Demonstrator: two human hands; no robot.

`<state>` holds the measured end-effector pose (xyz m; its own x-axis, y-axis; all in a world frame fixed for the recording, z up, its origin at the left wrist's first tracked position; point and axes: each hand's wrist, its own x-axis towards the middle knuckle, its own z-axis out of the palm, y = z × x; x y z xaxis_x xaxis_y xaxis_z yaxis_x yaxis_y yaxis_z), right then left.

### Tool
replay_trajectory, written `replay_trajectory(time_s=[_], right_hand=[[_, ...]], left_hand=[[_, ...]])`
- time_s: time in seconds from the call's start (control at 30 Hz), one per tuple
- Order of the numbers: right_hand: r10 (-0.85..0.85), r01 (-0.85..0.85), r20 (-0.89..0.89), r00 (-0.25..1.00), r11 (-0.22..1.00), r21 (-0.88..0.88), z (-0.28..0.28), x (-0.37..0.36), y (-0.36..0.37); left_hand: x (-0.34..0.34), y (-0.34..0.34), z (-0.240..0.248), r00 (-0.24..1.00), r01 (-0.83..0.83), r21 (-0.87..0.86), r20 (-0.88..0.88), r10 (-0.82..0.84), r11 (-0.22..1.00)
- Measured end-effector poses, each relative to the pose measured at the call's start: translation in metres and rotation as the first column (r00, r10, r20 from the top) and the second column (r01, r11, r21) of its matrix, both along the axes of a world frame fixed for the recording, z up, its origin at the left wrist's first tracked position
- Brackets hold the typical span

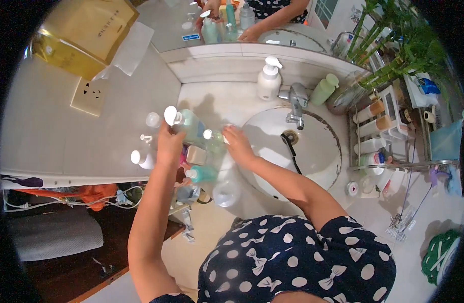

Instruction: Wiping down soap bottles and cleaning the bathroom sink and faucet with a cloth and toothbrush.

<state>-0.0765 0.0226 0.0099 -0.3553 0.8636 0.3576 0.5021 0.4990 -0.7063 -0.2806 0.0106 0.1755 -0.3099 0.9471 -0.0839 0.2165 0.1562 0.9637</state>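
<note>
My left hand [169, 145] is closed around the neck area of a pale green pump bottle [192, 126] with a white pump head, standing on the counter left of the sink. My right hand [237, 144] is low at the sink's left rim, fingers bent together over something small and white that they mostly hide. Just left of these fingers stands a small clear green bottle [214, 143] with a white cap. Nearer to me are a beige block [196, 155], a turquoise bottle [204, 174] and a clear round container [226, 193]. White bottles [144, 159] stand left of my left wrist.
A white sink [262, 166] holds a black strap-like thing [291, 151] under the tap [296, 103]. Behind are a white pump bottle [269, 83] and a green bottle [324, 90]. A metal rack [360, 146] with several bottles stands right; a mirror [272, 38] runs along the back.
</note>
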Motion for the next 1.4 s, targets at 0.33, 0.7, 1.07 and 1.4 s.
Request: replay_trajectory(time_s=[0.33,0.7,1.07,1.4], right_hand=[[-0.001,-0.025,-0.137,0.991,0.982,-0.188,0.007,0.01,0.047],[0.065,-0.062,-0.178,0.982,0.998,0.018,0.071,-0.08,0.181],[0.244,-0.284,0.584,0.774,0.959,-0.025,0.024,-0.128,0.213],[-0.34,0.118,0.635,0.694,0.923,0.365,0.004,0.001,0.174]], left_hand=[[0.043,-0.082,0.091,0.974,-0.06,0.006,0.217,0.057,0.998],[0.007,-0.194,0.084,0.907,-0.402,0.205,0.223,0.358,0.892],[-0.002,-0.221,0.062,0.791,-0.586,0.128,0.302,0.531,0.8],[0.042,-0.174,0.129,0.992,-0.104,0.37,0.101,0.071,0.923]])
